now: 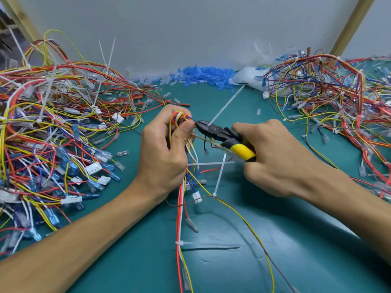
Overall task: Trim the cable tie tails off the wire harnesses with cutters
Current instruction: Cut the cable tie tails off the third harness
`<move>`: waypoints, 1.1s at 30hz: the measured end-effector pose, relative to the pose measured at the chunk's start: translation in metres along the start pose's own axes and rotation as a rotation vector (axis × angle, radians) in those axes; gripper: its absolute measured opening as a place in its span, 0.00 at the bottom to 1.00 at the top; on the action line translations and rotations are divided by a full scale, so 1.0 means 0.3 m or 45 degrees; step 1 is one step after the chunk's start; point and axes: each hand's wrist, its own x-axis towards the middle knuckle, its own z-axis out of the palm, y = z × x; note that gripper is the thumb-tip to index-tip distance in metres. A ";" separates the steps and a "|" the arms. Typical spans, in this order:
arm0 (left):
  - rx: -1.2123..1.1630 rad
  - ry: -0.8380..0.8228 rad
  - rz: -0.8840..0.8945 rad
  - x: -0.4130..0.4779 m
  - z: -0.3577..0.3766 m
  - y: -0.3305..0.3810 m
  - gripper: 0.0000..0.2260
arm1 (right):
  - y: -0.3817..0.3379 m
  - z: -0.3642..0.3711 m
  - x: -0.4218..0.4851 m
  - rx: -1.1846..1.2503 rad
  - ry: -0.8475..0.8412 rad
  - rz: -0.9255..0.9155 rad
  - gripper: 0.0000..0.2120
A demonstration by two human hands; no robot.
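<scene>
Head view puts your left hand (163, 149) at the middle of the bench (275, 240). Its fingers and thumb are curled round a looped bundle of the wire harness (181, 121), pinching it just beside the tie, probably so the tie cannot twist. At three o'clock of it, your right hand (273, 157) grips the yellow handles of the cutters (220, 135). Their nose sits at the base of the white cable tie tail (226, 104), which juts toward one o'clock, clear of the wires. The harness trails toward six o'clock with more tails uncut. A heap of harnesses (53, 123) at nine o'clock bristles with tails; a second heap (338, 98) at two o'clock looks trimmed.
</scene>
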 end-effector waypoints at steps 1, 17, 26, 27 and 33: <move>-0.001 -0.002 0.000 0.000 0.001 -0.001 0.05 | 0.000 0.000 0.000 -0.015 0.010 -0.001 0.06; 0.071 -0.002 0.035 -0.006 0.002 0.005 0.05 | 0.009 -0.004 0.000 0.026 -0.015 0.026 0.07; 0.074 0.001 0.016 -0.007 0.004 0.003 0.07 | 0.021 -0.007 0.002 -0.008 -0.057 -0.056 0.10; 0.068 0.000 0.006 -0.006 0.003 0.004 0.07 | 0.020 -0.010 0.001 0.004 -0.055 -0.069 0.09; 0.064 -0.010 0.011 -0.003 0.002 0.005 0.05 | 0.012 -0.005 0.006 0.033 -0.007 -0.061 0.09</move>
